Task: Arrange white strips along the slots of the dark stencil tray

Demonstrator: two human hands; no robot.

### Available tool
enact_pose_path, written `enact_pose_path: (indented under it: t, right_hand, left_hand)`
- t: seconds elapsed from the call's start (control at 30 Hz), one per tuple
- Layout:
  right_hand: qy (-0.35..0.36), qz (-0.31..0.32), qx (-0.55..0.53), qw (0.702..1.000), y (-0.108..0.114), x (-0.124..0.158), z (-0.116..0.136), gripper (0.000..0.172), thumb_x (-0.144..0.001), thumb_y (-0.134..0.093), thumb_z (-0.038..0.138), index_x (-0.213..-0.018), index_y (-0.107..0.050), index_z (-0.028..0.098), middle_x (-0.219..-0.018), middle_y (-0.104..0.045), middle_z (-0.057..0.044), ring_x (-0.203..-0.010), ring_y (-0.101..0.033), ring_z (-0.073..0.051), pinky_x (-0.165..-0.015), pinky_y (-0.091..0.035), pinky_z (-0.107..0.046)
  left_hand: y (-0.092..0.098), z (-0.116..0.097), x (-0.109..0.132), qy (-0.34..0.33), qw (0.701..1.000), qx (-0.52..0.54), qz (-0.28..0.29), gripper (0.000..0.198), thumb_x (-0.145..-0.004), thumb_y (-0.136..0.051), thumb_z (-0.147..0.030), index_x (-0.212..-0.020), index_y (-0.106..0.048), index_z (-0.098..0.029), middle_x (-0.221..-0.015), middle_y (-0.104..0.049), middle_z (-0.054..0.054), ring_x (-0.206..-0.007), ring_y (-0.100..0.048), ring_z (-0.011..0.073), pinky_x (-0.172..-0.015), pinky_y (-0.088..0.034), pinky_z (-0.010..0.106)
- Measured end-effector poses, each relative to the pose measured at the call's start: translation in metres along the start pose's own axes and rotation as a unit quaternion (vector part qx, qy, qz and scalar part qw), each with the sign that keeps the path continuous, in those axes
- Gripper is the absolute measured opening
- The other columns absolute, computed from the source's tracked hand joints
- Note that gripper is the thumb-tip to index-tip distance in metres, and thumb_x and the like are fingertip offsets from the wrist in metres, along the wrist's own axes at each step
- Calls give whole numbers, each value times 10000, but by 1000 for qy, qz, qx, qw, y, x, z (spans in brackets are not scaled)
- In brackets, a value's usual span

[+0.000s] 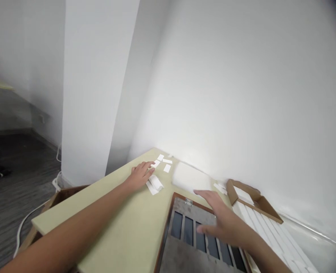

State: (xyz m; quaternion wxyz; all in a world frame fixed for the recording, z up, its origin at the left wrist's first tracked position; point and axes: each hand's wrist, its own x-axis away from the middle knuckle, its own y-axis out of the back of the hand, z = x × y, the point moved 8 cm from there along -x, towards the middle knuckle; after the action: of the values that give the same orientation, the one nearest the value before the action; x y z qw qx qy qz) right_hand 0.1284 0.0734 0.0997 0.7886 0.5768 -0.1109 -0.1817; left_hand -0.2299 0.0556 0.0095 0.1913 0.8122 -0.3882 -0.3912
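In the head view, the open left grip [141, 175] rests flat on the pale tabletop [113, 216], with a folded white paper strip [154, 185] lying diagonally just right of its palm; this grip is nearer the strip than the other. The right grip [223, 220], also open with fingers spread, hovers over a wood-framed panel [165, 235], its arm reaching forward.

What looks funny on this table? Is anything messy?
The small white strips lie scattered at different angles beside the left hand, and one curled strip bulges up instead of lying flat, so they look untidy.
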Motion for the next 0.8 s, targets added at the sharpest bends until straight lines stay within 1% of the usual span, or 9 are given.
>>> enact_pose_path:
  t: [0.03, 0.1, 0.17, 0.23, 0.3, 0.4, 0.5, 0.63, 0.8]
  right_hand:
    - [19, 37, -15, 999, -3, -33, 3, 1007, -890, -767, 617, -1687, -246, 293, -1647, -402, -151, -1525, -371, -364, -1224, -375, -538]
    - [56, 74, -33, 995, -11, -98, 5, 1209, -762, -861, 666, -1708, -194, 316, -1672, -380, -139, -1545, -325, -377, -1242, -330, -525]
    - [89, 103, -42, 990, -25, -155, 2, 1294, -692, -901, 680, -1711, -196, 307, -1700, -346, -146, -1582, -229, -398, -1279, -220, -541]
    - [106, 142, -47, 983, -45, -199, -3, 1450, -591, -955, 674, -1723, -137, 284, -1729, -292, -171, -1596, -181, -436, -1283, -160, -572]
    - [114, 180, -50, 976, -64, -227, -7, 1576, -511, -990, 658, -1728, -71, 256, -1742, -250, -202, -1599, -145, -481, -1275, -125, -615]
    - [130, 220, -58, 965, -84, -245, -10, 1628, -502, -999, 636, -1722, 18, 275, -1740, -279, -183, -1596, -150, -488, -1268, -123, -622]
    - [150, 240, -71, 956, -94, -248, -11, 1585, -550, -982, 626, -1714, 49, 316, -1697, -400, -117, -1568, -230, -462, -1265, -152, -582]
    - [161, 239, -87, 954, -99, -250, -13, 1476, -605, -954, 614, -1717, -20, 349, -1614, -524, -62, -1456, -376, -437, -1235, -218, -533]
    - [151, 209, -105, 960, -97, -247, -15, 1419, -602, -958, 574, -1717, -107, 360, -1514, -605, -68, -1355, -445, -404, -1200, -261, -521]
  left_hand:
    - [2, 2, -1, 1, 1000, -1, -2, 363, -1051, -672, -369, -1359, -629, -182, -1377, -637, 117, -1190, -666, 276, -1008, -585, 500]
    - [6, 6, -2, 6, 1000, -6, -7, 358, -1054, -668, -369, -1358, -630, -185, -1375, -637, 117, -1183, -669, 272, -1004, -587, 494]
    - [13, 13, -4, 18, 1000, -14, -15, 355, -1056, -665, -370, -1357, -630, -186, -1365, -642, 116, -1165, -675, 265, -992, -594, 484]
    - [17, 18, -4, 30, 999, -21, -20, 351, -1057, -663, -371, -1352, -630, -183, -1344, -651, 113, -1137, -685, 257, -973, -603, 472]
    - [18, 19, -4, 34, 999, -24, -21, 348, -1059, -661, -372, -1349, -631, -183, -1334, -656, 112, -1120, -690, 251, -963, -607, 464]
    - [15, 17, -1, 28, 999, -21, -14, 347, -1060, -660, -372, -1349, -632, -182, -1333, -657, 111, -1120, -690, 251, -964, -607, 465]
    - [11, 15, 1, 22, 1000, -12, -6, 346, -1060, -659, -374, -1347, -632, -182, -1329, -658, 111, -1117, -691, 250, -963, -607, 464]
    - [12, 15, 2, 24, 1000, 3, -10, 351, -1060, -658, -375, -1354, -629, -184, -1339, -654, 112, -1129, -687, 254, -971, -603, 470]
    - [13, 15, 2, 27, 999, 15, -13, 350, -1060, -658, -375, -1353, -630, -185, -1342, -653, 112, -1131, -686, 254, -973, -602, 470]
